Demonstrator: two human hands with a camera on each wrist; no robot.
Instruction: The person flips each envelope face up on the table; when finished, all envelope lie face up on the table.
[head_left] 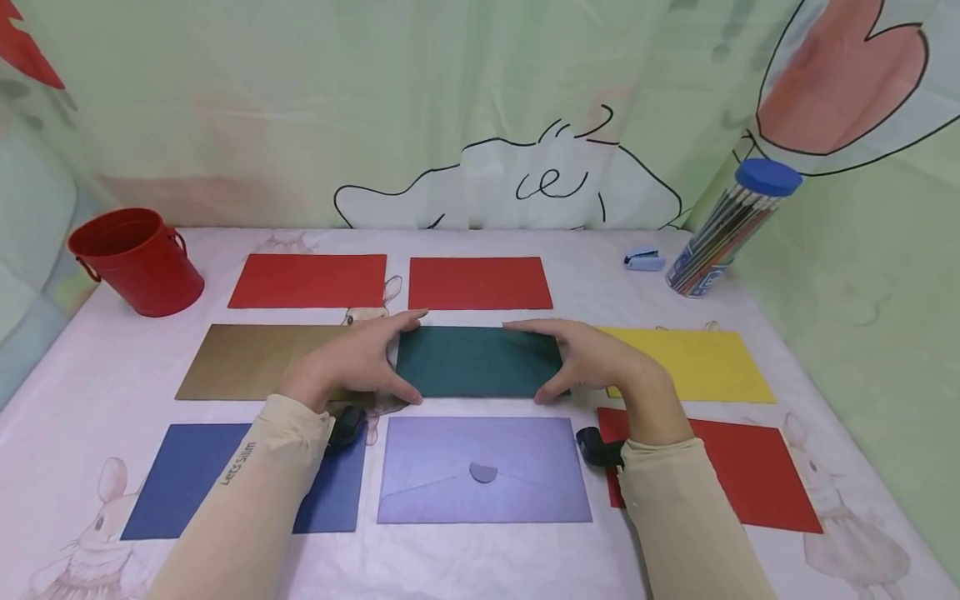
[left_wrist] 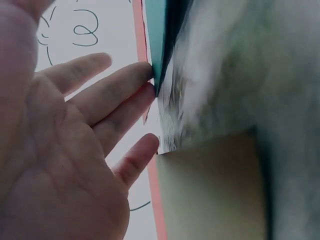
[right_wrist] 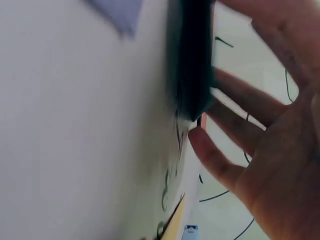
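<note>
Head view: red bucket [head_left: 137, 260] at far left, contents hidden; clear tube [head_left: 731, 229] with blue cap holds pencils. Dark green envelope [head_left: 480, 361] lies flat at table centre, plain, between gold envelope [head_left: 258, 361] and yellow envelope [head_left: 693, 365], lilac envelope [head_left: 483, 469] just in front. Left hand [head_left: 358, 360] and right hand [head_left: 588, 358] pinch its short ends. Left wrist view: fingertips [left_wrist: 145, 75] touch its edge. Right wrist view: blurred; fingers [right_wrist: 235, 92] reach the edge.

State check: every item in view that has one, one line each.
dark green envelope: flat on the table, held at both ends
left hand: fingers at its left end
right hand: fingers at its right end
lilac envelope: flap side up, closed
red bucket: upright
pencil tube: capped, leaning
</note>
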